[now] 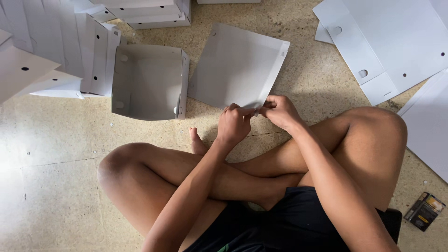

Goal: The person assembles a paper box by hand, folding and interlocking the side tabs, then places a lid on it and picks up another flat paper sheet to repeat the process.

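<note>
A flat white cardboard sheet (238,65) lies tilted on the floor in front of my crossed legs. My left hand (234,125) and my right hand (280,111) meet at its near edge, both pinching that edge between fingers and thumb. To the left of the sheet stands a folded white box tray (149,80), open side up, with small round tabs on its walls.
Stacks of folded white boxes (56,42) fill the upper left, more at the top (154,14). Flat punched cardboard blanks (396,42) lie at the upper right and right edge. A small dark packet (424,211) rests on the speckled floor at lower right.
</note>
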